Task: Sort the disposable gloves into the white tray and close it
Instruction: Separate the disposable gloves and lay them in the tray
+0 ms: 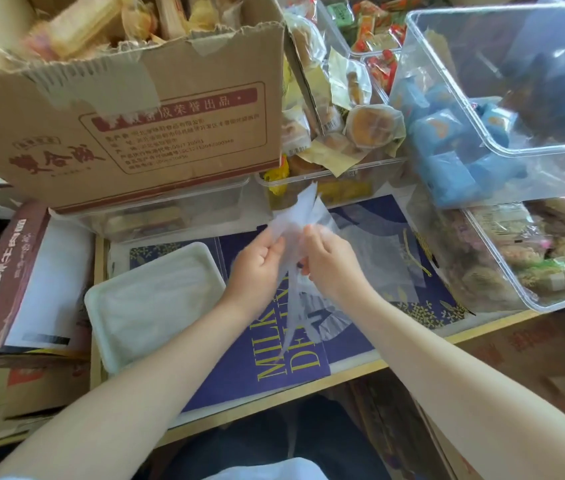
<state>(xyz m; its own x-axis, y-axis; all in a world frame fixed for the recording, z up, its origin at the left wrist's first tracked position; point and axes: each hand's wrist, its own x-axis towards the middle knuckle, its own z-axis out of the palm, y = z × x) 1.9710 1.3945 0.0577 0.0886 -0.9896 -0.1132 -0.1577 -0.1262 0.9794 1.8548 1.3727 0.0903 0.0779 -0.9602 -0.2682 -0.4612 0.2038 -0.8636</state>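
Observation:
A thin clear disposable glove [300,216] is held up over the middle of the table. My left hand [256,268] grips its left side and my right hand [329,263] pinches its right side; its fingers dangle down between my wrists. To the left lies the white tray [101,341], open, with clear gloves lying flat inside. More clear gloves [385,258] lie flat on the purple paper to the right of my right hand.
A big cardboard box [156,133] of snacks sits on clear tubs behind the tray. Clear plastic bins [502,147] full of wrapped snacks crowd the back and right. A dark red box [0,271] lies at the left. Purple printed paper [274,368] covers the table.

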